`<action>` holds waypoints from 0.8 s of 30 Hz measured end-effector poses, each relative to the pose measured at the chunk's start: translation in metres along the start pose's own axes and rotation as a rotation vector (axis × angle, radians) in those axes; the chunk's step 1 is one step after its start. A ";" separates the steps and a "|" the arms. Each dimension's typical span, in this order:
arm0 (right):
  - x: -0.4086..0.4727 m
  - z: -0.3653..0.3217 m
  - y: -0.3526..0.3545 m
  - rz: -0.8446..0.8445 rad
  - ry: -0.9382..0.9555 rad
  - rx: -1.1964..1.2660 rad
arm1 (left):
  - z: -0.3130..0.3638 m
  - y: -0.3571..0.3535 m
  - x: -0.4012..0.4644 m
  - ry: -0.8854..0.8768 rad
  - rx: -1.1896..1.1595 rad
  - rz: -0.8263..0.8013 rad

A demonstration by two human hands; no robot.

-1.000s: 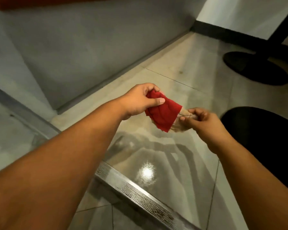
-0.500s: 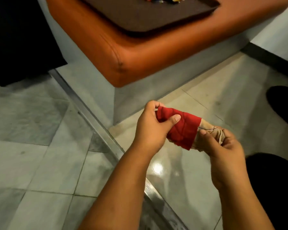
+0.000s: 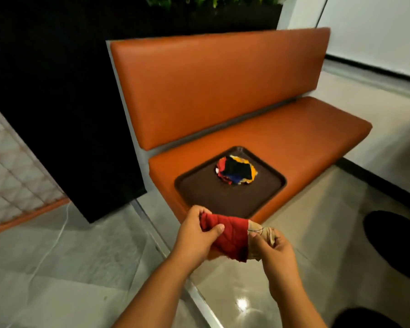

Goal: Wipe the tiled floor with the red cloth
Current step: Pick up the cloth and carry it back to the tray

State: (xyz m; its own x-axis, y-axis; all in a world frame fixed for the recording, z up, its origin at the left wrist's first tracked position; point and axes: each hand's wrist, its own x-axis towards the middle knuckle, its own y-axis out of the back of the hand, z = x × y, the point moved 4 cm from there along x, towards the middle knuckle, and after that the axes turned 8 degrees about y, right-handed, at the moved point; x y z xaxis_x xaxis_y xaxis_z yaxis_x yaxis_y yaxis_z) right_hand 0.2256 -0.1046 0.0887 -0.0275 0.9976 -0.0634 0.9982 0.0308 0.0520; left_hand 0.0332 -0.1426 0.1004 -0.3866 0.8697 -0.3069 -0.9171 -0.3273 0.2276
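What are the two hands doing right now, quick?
Left hand: closed, fingers gripping the red end of the red cloth.
Right hand: closed, fingers pinching the cloth's beige end.

Both forearms reach forward, left hand (image 3: 194, 235) and right hand (image 3: 273, 247) close together, fingers (image 3: 217, 229) curled in pinches.

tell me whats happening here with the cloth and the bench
A person stands over a tiled floor holding a red cloth up in the air with both hands. The left hand grips its red end, and the right hand pinches the beige end. The cloth is not on the floor, so no wiping is under way. Ahead, a brown tray with a pile of coloured rags sits on an orange bench.
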 end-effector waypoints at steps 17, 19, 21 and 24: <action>0.118 0.055 -0.049 -0.011 -0.297 -0.184 | -0.005 -0.019 0.171 0.075 0.243 0.086; 0.127 0.076 -0.054 -0.005 -0.315 -0.286 | -0.028 -0.024 0.194 0.082 0.280 0.049; 0.136 0.099 -0.058 -0.025 -0.306 -0.429 | -0.050 -0.031 0.213 0.086 0.321 0.018; 0.144 0.119 -0.059 -0.068 -0.196 -0.685 | -0.067 -0.040 0.227 0.111 0.455 -0.062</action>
State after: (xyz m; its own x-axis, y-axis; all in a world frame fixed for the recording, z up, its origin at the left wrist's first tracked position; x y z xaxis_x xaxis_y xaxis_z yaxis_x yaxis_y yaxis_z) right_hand 0.1688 0.0302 -0.0421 -0.0138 0.9646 -0.2632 0.7345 0.1884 0.6519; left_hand -0.0243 0.0433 -0.0406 -0.3638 0.8293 -0.4242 -0.8124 -0.0597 0.5800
